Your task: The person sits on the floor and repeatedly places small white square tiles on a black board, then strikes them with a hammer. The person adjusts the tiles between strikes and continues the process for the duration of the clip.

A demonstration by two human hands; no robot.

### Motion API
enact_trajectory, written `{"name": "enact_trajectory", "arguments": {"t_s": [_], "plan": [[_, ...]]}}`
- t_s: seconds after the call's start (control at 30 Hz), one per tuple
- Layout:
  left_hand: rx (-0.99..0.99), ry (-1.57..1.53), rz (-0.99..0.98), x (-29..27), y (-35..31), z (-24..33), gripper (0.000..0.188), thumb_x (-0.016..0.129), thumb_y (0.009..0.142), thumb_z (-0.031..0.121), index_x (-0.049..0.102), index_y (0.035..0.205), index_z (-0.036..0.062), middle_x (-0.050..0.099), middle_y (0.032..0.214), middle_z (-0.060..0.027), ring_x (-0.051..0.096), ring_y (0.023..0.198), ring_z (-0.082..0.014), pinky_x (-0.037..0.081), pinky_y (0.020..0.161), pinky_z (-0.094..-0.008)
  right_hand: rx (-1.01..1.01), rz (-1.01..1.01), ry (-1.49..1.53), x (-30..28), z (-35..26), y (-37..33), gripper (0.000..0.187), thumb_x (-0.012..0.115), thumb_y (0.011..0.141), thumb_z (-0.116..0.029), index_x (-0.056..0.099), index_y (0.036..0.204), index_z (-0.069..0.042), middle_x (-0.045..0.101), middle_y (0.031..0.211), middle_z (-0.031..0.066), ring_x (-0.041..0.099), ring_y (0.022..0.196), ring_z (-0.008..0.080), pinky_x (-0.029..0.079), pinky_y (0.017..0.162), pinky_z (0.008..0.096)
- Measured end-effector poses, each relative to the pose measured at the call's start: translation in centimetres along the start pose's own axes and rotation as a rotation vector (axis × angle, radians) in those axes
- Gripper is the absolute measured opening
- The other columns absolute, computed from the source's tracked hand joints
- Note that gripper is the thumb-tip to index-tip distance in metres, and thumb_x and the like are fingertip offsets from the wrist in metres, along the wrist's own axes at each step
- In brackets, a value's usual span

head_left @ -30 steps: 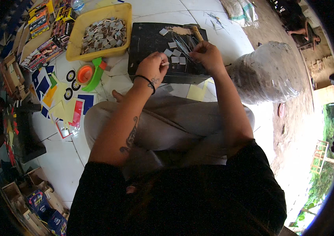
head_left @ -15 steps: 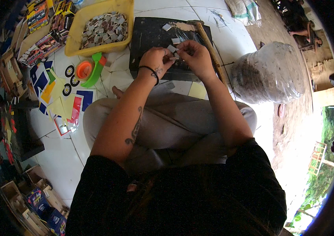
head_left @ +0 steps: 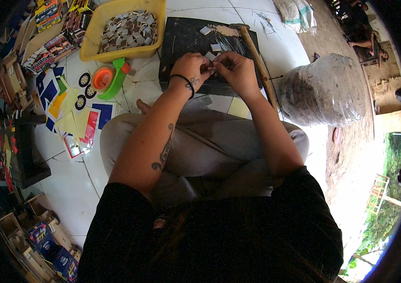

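Observation:
Close together over a black block (head_left: 174, 37), my left hand (head_left: 192, 70) and my right hand (head_left: 236, 70) meet with their fingertips pinched. Whatever they grip is small and mostly hidden by the fingers. A small square grey-and-white piece (head_left: 210, 56) shows just beyond the left fingertips. Two more such pieces, one near (head_left: 216, 47) and one farther away (head_left: 204, 30), lie on the block. Thin metal wires (head_left: 234, 45) are spread beside them. Along the block's right side rests a hammer (head_left: 255, 56) with a wooden handle.
At the back left stands a yellow tub (head_left: 87, 49) of square pieces. Near it lie a green-and-orange tape dispenser (head_left: 114, 85), black toy wheels (head_left: 80, 102) and coloured sheets (head_left: 69, 106). A large clear plastic container (head_left: 323, 89) stands right. Wooden toy vehicles (head_left: 15, 80) line the left.
The view has shifted slightly, so the block and tub appear a little to the right. My fingertips have come closer together; the small piece between them is now more hidden.

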State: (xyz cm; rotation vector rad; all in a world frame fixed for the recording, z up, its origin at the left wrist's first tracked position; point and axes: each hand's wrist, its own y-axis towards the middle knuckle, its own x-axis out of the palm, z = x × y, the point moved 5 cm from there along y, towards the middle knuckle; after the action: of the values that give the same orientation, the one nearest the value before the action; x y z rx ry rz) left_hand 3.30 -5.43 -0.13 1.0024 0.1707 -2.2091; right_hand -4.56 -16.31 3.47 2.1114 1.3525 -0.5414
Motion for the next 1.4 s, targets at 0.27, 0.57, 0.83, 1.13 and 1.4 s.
{"name": "enact_trajectory", "arguments": {"t_s": [0.27,0.57,0.83,1.13,1.4], "plan": [[0.006,0.042,-0.003,-0.3,0.0,0.4,0.016,0.069,0.075,0.021,0.067,0.080,0.0056,0.063,0.085,-0.0088,0.058,0.087,-0.0254,0.047,0.079,-0.0366,-0.039,-0.024,-0.109,-0.2,-1.0,-0.1,0.008,0.066,0.078,-0.005,0.065,0.085,-0.002,0.067,0.077,0.0101,0.064,0.066,0.0161,0.050,0.060,0.0279],[0.121,0.037,0.075,-0.4,0.0,0.7,0.017,0.068,0.073,0.016,0.064,0.082,0.0026,0.060,0.078,-0.0119,0.060,0.075,-0.0266,0.048,0.069,-0.0350,-0.091,-0.014,-0.156,-0.1,-1.3,0.0,0.010,0.065,0.075,-0.006,0.065,0.084,-0.001,0.066,0.077,0.0135,0.064,0.065,0.0236,0.050,0.060,0.0317],[0.194,-0.135,0.199,-0.2,-0.4,0.9,0.012,0.064,0.078,0.012,0.065,0.084,0.0014,0.061,0.080,-0.0128,0.061,0.067,-0.0256,0.049,0.061,-0.0323,-0.124,0.062,-0.426,-1.9,-2.4,-0.5,0.035,0.071,0.070,-0.014,0.061,0.102,-0.005,0.060,0.102,0.0144,0.059,0.094,0.0290,0.049,0.077,0.0377],[0.153,-0.116,0.215,-0.2,-0.6,1.2,0.012,0.064,0.081,0.015,0.064,0.079,0.0035,0.060,0.072,-0.0091,0.060,0.060,-0.0216,0.047,0.057,-0.0320,0.338,0.044,-0.700,-7.4,1.7,-7.8,0.048,0.057,0.083,-0.010,0.035,0.125,-0.003,0.054,0.105,0.0214,0.062,0.076,0.0305,0.051,0.068,0.0372],[0.113,-0.174,0.216,0.2,-0.7,0.8,0.014,0.062,0.081,0.019,0.064,0.081,0.0049,0.060,0.077,-0.0113,0.060,0.069,-0.0279,0.048,0.063,-0.0374,0.589,-0.132,0.003,-9.9,-4.5,-16.0,0.035,0.049,0.090,-0.008,0.043,0.124,-0.004,0.060,0.086,0.0135,0.057,0.065,0.0173,0.046,0.060,0.0307]]}}
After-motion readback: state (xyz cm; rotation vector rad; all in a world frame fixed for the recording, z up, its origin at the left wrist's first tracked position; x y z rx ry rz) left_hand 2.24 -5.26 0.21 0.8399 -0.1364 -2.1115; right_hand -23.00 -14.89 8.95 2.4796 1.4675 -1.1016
